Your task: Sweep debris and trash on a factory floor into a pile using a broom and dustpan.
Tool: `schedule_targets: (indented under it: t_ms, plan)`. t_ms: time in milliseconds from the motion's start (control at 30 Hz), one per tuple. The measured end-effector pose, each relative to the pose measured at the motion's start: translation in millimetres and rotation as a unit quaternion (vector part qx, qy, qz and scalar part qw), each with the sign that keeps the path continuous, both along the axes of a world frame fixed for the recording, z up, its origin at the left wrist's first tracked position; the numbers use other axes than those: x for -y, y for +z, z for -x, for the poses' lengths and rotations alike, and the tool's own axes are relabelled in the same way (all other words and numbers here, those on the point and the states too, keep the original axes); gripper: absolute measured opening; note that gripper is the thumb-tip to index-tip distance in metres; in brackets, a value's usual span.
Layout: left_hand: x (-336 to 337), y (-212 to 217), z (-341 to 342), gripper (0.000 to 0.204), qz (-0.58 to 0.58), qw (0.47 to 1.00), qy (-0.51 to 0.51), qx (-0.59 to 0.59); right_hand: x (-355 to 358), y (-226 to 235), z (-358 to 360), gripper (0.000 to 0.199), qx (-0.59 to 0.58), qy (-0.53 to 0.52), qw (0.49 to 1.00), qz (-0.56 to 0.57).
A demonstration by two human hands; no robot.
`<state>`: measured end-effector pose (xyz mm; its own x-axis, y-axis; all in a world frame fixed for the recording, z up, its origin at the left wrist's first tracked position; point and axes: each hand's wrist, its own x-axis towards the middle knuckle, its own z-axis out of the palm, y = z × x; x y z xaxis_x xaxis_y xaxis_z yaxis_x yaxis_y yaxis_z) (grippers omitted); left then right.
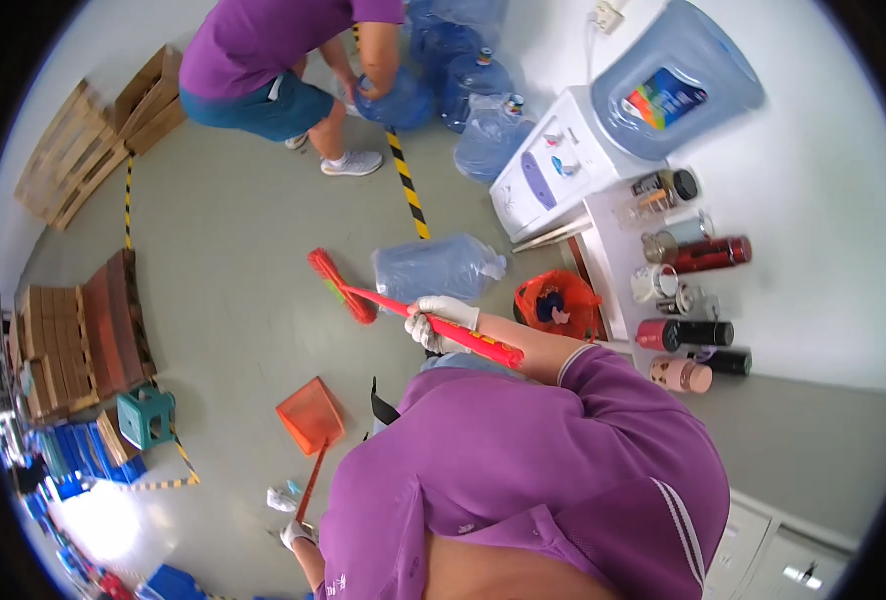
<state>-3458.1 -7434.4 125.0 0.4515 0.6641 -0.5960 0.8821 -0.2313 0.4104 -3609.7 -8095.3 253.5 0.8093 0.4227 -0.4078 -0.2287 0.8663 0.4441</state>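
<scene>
My right hand (443,322), in a white glove, is closed round the red handle of a broom (341,287). Its red bristle head points away from me, over the grey floor. Down at the lower left, my left hand (297,535), also gloved in white, grips the thin handle of an orange-red dustpan (310,414). The pan lies with its wide part toward the broom side. Beside the left hand is some crumpled white and bluish litter (283,498). A large clear bottle in a plastic bag (435,270) lies on the floor just beyond my right hand.
An orange-red bin (558,305) stands right of me, near a water dispenser (553,165) and a shelf of cups and flasks (698,255). Ahead, another person (283,60) bends over a blue water bottle (395,100). Pallets (71,155), cartons (58,340) and a green stool (147,416) line the left.
</scene>
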Motion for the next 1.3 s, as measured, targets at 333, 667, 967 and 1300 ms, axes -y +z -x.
schedule_targets:
  t_ms: [333, 667, 967, 1300]
  plan:
    - [6, 0, 18, 0.033, -0.081, 0.99, -0.081, 0.087, 16, 13, -49, 0.011, -0.01, 0.106, 0.985, 0.135]
    - [115, 100, -42, 0.06, -0.289, 0.835, -0.467, -0.018, -40, 21, -128, 0.016, -0.045, 0.108, 0.989, 0.093]
    - [410, 245, -81, 0.047, 0.317, 0.622, -0.615, 0.366, -142, 42, -187, 0.026, 0.003, 0.156, 0.886, 0.437]
    - [399, 193, -132, 0.025, 0.265, 0.693, -0.477, 0.471, -29, -206, 32, 0.042, -0.16, 0.433, 0.506, 0.729]
